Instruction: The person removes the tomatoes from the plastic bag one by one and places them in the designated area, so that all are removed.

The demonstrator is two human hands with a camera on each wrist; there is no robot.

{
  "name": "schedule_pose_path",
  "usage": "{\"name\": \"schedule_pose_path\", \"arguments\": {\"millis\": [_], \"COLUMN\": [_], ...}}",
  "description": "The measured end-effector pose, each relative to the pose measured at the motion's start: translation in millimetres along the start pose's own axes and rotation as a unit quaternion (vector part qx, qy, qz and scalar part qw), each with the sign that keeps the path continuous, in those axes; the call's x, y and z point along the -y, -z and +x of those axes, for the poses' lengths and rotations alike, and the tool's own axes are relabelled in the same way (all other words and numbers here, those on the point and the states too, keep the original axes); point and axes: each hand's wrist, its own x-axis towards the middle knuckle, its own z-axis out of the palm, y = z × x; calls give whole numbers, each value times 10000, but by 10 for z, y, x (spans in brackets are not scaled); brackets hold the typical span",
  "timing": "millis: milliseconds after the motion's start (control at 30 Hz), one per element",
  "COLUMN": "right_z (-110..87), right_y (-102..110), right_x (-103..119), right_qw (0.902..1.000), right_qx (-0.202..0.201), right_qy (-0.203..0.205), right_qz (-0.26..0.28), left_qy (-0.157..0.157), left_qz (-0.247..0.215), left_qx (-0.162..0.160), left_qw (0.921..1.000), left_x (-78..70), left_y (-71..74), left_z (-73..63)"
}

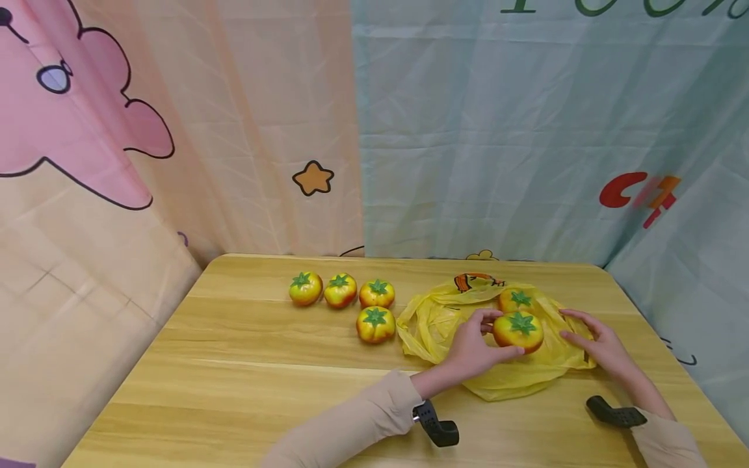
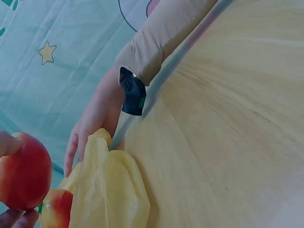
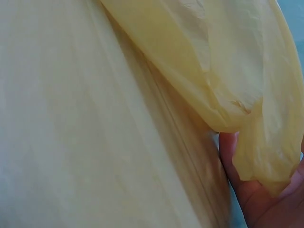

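A yellow-red tomato (image 1: 518,332) with a green leafy top is gripped by my left hand (image 1: 468,351), thumb in front and fingers at its far left side. The left wrist view shows the red underside of this tomato (image 2: 29,173). It is over a crumpled yellow plastic bag (image 1: 515,380). Just behind it, a second tomato (image 1: 515,299) sits on the bag. My right hand (image 1: 608,351) is at the bag's right side, thumb and fingers spread apart. In the right wrist view, a bag fold (image 3: 263,152) hangs over the palm, hiding part of the right hand (image 3: 270,209).
Left of the bag, several more tomatoes (image 1: 341,290) stand on the wooden table (image 1: 246,364), one of them (image 1: 376,325) in front of the others and close to the bag. A printed curtain (image 1: 281,130) hangs behind the table's back edge.
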Motion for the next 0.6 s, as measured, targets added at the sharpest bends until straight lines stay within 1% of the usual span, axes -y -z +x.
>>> {"name": "schedule_pose_path", "arguments": {"millis": [200, 367, 500, 600], "right_z": [1, 5, 3, -16], "right_y": [-9, -20, -19, -11], "right_x": [4, 1, 2, 11], "right_qw": [10000, 9998, 9999, 9999], "right_qx": [30, 21, 28, 8], "right_qy": [-13, -15, -34, -77], "right_qz": [76, 185, 163, 93], "left_qy": [-41, -76, -73, -165], "left_qz": [-60, 47, 100, 166], "left_qx": [-13, -144, -275, -325], "left_qw": [10000, 9999, 9995, 9992], "left_x": [16, 32, 66, 96], "left_y": [139, 281, 402, 481], "left_z": [-109, -188, -225, -241]}}
